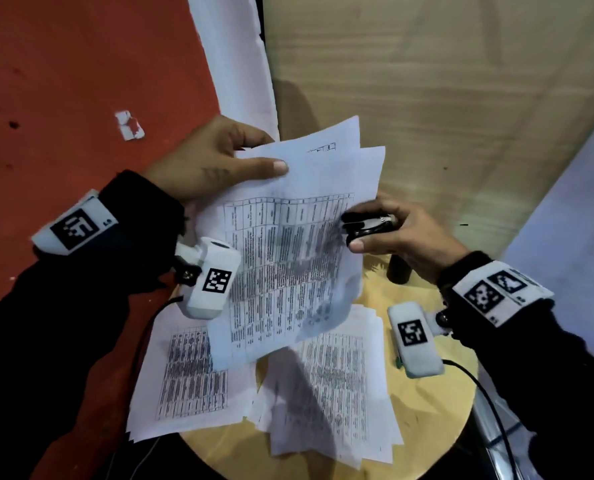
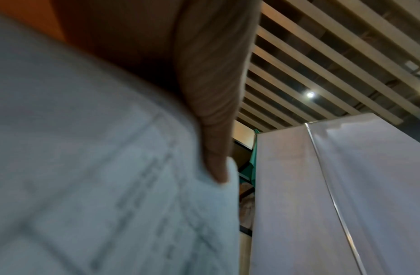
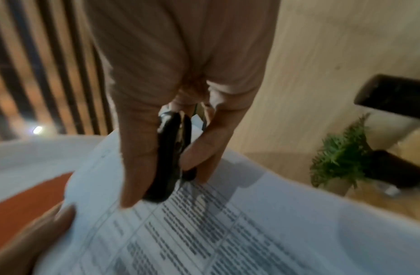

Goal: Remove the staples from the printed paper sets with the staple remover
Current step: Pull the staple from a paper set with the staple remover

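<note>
Two hands, staple remover (image 1: 368,225) between right fingers (image 1: 363,244), touching paper set (image 1: 288,258)

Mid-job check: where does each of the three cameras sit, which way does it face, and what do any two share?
Head: worn on the head, looking down at the stool; both hands, left hand and right hand, and sleeves show.
Left wrist: under the left hand, facing up along a finger to the slatted ceiling.
Right wrist: along the right hand's fingers at the staple remover.
Shared: all three show the held paper set.
</note>
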